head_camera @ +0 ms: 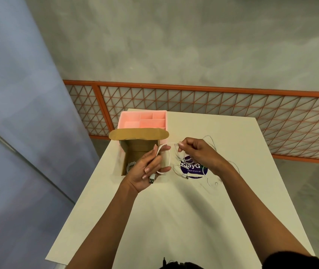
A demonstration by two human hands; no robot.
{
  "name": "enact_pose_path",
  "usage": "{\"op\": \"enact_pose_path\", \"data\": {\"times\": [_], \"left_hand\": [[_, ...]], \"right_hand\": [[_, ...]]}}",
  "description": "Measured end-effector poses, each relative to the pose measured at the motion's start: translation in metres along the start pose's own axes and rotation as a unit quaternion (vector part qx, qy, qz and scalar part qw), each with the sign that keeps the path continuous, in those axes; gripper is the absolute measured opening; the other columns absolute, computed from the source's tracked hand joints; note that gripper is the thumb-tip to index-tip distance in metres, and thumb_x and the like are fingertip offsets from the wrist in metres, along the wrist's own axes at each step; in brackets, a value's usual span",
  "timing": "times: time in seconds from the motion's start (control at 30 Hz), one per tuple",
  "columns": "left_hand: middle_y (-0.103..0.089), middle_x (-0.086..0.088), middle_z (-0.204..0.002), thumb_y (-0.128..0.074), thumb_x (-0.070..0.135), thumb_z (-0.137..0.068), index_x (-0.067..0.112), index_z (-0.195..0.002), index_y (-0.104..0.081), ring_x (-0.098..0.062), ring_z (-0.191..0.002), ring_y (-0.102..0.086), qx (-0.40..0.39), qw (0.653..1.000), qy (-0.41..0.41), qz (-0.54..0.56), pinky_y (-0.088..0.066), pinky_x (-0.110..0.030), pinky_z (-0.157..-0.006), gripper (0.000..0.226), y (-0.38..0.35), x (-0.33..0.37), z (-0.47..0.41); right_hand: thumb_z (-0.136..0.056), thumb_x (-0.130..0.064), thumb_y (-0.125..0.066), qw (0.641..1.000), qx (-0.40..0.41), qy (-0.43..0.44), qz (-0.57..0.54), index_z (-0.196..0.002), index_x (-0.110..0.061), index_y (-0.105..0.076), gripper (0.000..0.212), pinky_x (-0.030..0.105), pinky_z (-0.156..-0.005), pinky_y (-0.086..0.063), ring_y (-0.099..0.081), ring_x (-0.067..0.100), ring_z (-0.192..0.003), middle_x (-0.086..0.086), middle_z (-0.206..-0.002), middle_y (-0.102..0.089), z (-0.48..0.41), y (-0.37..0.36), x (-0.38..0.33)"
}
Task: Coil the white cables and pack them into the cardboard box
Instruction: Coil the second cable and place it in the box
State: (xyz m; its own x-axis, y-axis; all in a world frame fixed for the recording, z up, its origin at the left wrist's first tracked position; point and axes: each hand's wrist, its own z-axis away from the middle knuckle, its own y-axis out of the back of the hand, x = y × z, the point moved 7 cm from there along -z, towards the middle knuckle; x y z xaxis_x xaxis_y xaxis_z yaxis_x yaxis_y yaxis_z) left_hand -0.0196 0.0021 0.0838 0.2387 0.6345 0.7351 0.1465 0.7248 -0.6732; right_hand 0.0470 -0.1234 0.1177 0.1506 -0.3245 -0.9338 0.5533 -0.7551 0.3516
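Grips: left hand [151, 167] curled round thin white cable [169, 158] loop; right hand [195, 152] pinches free run. Risk: slack tension, loop springs open before reaching brown cardboard box [135, 146].

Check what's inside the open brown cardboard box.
A coiled white cable lies in the near-left corner of the brown cardboard box; the far floor looks bare. The left hand, gripping a white cable loop, covers the near-right part.
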Motion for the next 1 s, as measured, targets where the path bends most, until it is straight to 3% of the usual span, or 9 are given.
{"op": "enact_pose_path", "data": {"times": [0.2,0.27,0.43,0.53,0.67,0.8,0.87,0.93,1.0], "left_hand": [[-0.035,0.006,-0.044,-0.029,0.027,-0.102,0.012,-0.131,-0.054,-0.005,-0.030,-0.026,0.040,0.997,-0.049,-0.038,-0.054,-0.029,-0.085,0.042,0.005,0.014,-0.007],[-0.034,0.007,-0.044,-0.030,0.028,-0.102,0.013,-0.134,-0.050,-0.005,-0.032,-0.026,0.063,0.994,-0.064,-0.060,-0.054,-0.030,-0.087,0.041,0.007,0.016,-0.009],[-0.034,0.007,-0.047,-0.032,0.026,-0.102,0.015,-0.132,-0.051,-0.004,-0.040,-0.029,0.120,0.985,-0.084,-0.088,-0.054,-0.036,-0.090,0.037,0.012,0.019,-0.010],[-0.036,0.007,-0.048,-0.034,0.025,-0.102,0.018,-0.125,-0.056,-0.004,-0.043,-0.033,0.142,0.981,-0.091,-0.095,-0.056,-0.034,-0.084,0.033,0.015,0.019,-0.008],[-0.047,0.006,-0.050,-0.032,0.024,-0.102,0.016,-0.127,-0.053,-0.003,-0.048,-0.049,0.144,0.978,-0.103,-0.111,-0.056,-0.037,-0.087,0.034,0.015,0.022,-0.007],[-0.074,0.002,-0.080,-0.031,0.025,-0.103,0.016,-0.139,-0.042,-0.010,-0.078,-0.070,0.170,0.962,-0.111,-0.183,-0.053,-0.032,-0.090,0.040,0.023,0.024,-0.010],[-0.074,0.000,-0.099,-0.030,0.030,-0.102,0.022,-0.142,-0.038,-0.015,-0.100,-0.068,0.183,0.944,-0.100,-0.257,-0.050,-0.029,-0.094,0.041,0.027,0.023,-0.012],[-0.072,-0.003,-0.108,-0.032,0.037,-0.101,0.027,-0.141,-0.041,-0.019,-0.117,-0.059,0.183,0.922,-0.075,-0.332,-0.040,-0.036,-0.104,0.042,0.027,0.018,-0.014],[-0.071,-0.003,-0.107,-0.035,0.040,-0.100,0.025,-0.138,-0.048,-0.020,-0.117,-0.060,0.171,0.913,-0.044,-0.368,-0.035,-0.044,-0.110,0.042,0.026,0.011,-0.015]], "right_hand": [[-0.103,-0.032,-0.033,0.995,-0.078,-0.038,0.058,-0.082,-0.020,-0.052,0.031,0.019,-0.047,-0.028,-0.030,0.008,-0.050,-0.016,-0.051,-0.038,0.007,-0.026,0.014],[-0.103,-0.034,-0.032,0.990,-0.118,-0.046,0.068,-0.081,-0.022,-0.050,0.031,0.019,-0.047,-0.030,-0.033,0.009,-0.052,-0.013,-0.057,-0.041,0.011,-0.038,0.014],[-0.103,-0.031,-0.031,0.981,-0.174,-0.058,0.059,-0.083,-0.018,-0.048,0.030,0.017,-0.046,-0.031,-0.034,0.010,-0.051,-0.003,-0.062,-0.040,0.018,-0.058,0.011],[-0.104,-0.030,-0.030,0.978,-0.187,-0.066,0.068,-0.084,-0.017,-0.048,0.030,0.018,-0.047,-0.032,-0.036,0.010,-0.052,-0.002,-0.062,-0.042,0.018,-0.065,0.012],[-0.104,-0.027,-0.030,0.972,-0.198,-0.061,0.108,-0.083,-0.016,-0.051,0.032,0.015,-0.044,-0.034,-0.040,0.008,-0.045,0.000,-0.061,-0.046,0.016,-0.066,0.009],[-0.103,-0.030,-0.035,0.961,-0.206,-0.022,0.183,-0.077,-0.017,-0.057,0.036,0.016,-0.050,-0.038,-0.043,0.002,-0.038,-0.003,-0.056,-0.049,0.014,-0.060,-0.002],[-0.102,-0.030,-0.038,0.963,-0.182,0.003,0.197,-0.075,-0.018,-0.060,0.037,0.014,-0.055,-0.037,-0.048,-0.005,-0.044,-0.011,-0.062,-0.054,0.011,-0.053,-0.012],[-0.101,-0.032,-0.041,0.965,-0.152,0.029,0.212,-0.076,-0.016,-0.063,0.038,0.013,-0.059,-0.034,-0.050,-0.015,-0.053,-0.030,-0.068,-0.059,0.006,-0.046,-0.020],[-0.100,-0.034,-0.042,0.966,-0.120,0.037,0.226,-0.072,-0.019,-0.062,0.037,0.011,-0.055,-0.031,-0.048,-0.012,-0.049,-0.035,-0.049,-0.051,0.003,-0.036,-0.027]]}}
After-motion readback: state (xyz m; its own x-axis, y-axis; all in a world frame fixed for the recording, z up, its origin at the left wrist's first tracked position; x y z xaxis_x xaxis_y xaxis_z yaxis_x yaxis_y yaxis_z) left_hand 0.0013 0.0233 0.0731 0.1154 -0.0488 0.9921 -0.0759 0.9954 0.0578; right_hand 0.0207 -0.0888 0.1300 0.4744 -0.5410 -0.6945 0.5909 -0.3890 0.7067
